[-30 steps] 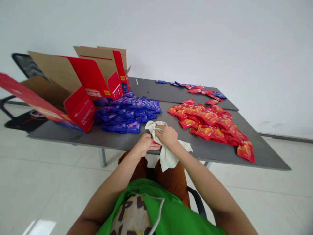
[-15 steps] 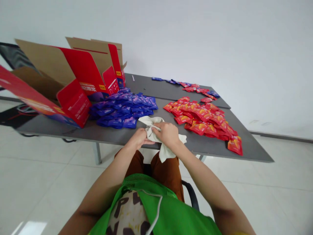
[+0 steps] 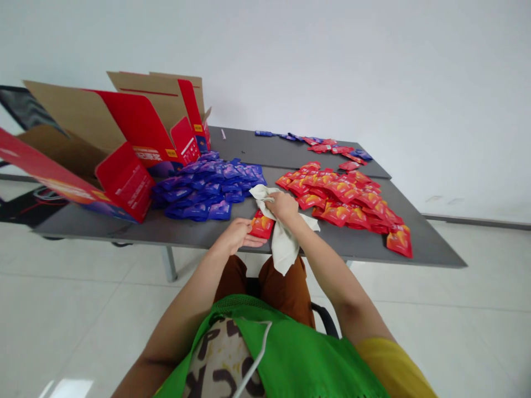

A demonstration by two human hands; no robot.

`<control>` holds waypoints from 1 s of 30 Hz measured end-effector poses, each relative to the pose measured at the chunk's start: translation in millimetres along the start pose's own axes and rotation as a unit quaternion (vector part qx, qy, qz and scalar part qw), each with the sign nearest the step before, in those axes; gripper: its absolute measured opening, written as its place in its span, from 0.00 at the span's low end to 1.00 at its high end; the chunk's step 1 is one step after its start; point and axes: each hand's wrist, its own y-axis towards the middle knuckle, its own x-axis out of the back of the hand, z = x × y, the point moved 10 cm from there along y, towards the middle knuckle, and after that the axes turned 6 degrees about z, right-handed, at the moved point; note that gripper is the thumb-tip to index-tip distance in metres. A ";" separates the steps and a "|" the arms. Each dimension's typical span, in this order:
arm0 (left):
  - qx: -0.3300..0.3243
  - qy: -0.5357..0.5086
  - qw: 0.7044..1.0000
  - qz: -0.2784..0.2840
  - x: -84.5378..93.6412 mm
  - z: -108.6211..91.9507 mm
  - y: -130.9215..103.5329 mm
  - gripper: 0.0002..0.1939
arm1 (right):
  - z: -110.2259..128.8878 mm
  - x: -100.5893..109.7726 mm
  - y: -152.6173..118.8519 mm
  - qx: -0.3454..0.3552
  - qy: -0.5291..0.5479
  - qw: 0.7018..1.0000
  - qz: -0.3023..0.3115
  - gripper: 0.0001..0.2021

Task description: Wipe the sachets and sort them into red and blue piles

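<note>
Near the front edge of the table, my left hand (image 3: 239, 234) holds a red packet (image 3: 261, 225) with an orange picture, its fingers under the packet and the thumb at its edge. My right hand (image 3: 284, 207) is closed on a whitish cloth (image 3: 284, 250), just at the packet's right side. The cloth's lower end hangs over the table edge. To the left lies a heap of blue-purple packets (image 3: 211, 185). A larger heap of red packets (image 3: 340, 196) spreads to the right.
Open red cardboard boxes (image 3: 128, 179) stand on the left of the grey table (image 3: 199, 233). A row of mixed red and blue packets (image 3: 321, 148) lies at the back, by a blue tube-like item (image 3: 264, 134). One red packet (image 3: 399, 240) sits near the right front edge.
The cloth, which covered the packet, has moved up and right with my right hand. The red packet in my left hand now shows.
</note>
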 end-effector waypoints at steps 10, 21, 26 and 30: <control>-0.019 0.006 0.999 0.035 -2.5 -4.8 9.4 0.15 | 18.7 -4.8 -63.4 0.164 0.054 0.985 -0.018 0.16; -0.038 -0.014 0.999 0.013 0.8 -4.5 -1.8 0.13 | -44.3 33.0 -15.0 0.054 0.082 0.984 -0.151 0.19; -0.178 0.052 0.975 -0.121 16.4 -23.6 -20.7 0.10 | -41.7 75.1 -60.7 0.133 0.197 0.934 -0.268 0.20; -0.340 0.213 0.874 -0.273 17.7 -46.1 -61.6 0.06 | -12.5 88.3 -92.7 0.170 0.210 0.932 -0.243 0.20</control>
